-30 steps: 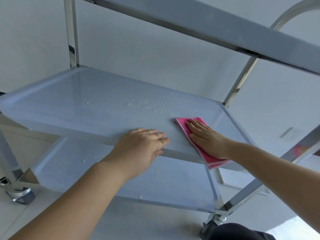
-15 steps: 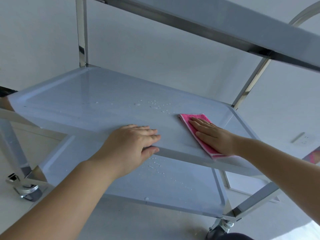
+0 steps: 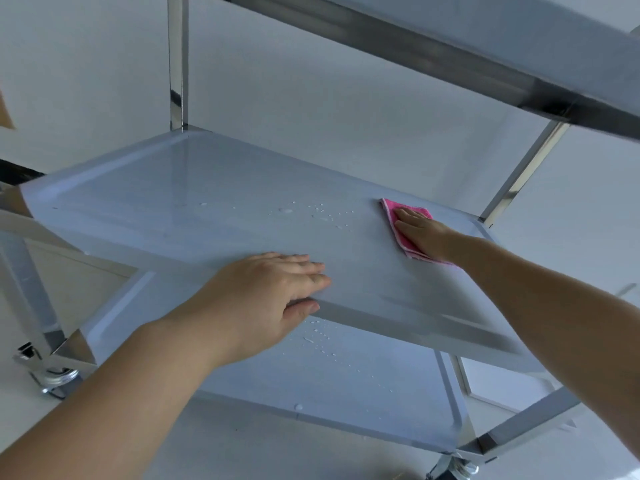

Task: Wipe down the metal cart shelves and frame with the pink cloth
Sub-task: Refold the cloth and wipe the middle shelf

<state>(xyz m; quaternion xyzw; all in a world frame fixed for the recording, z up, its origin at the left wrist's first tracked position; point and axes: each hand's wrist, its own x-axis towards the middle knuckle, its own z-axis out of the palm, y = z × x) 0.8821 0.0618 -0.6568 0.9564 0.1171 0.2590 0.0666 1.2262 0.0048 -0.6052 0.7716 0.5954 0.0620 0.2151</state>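
The bottom shelf (image 3: 346, 386) lies nearest, speckled with droplets, a caster (image 3: 52, 375) at its near left corner. Above it, the left hand (image 3: 266, 299) rests flat on the middle shelf's (image 3: 173, 209) near edge, fingers straight, thumb against the rim. Farther right, the right hand (image 3: 422, 233) presses flat, fingers straight, on the cloth (image 3: 391, 213), which lies on the middle shelf near its far right corner. More drops (image 3: 325, 211) sit just left of the cloth. The top shelf (image 3: 519, 39) crosses overhead.

right hand (image 3: 420, 233) flat on pink cloth (image 3: 391, 216) | left hand (image 3: 266, 292) on middle shelf (image 3: 173, 209)
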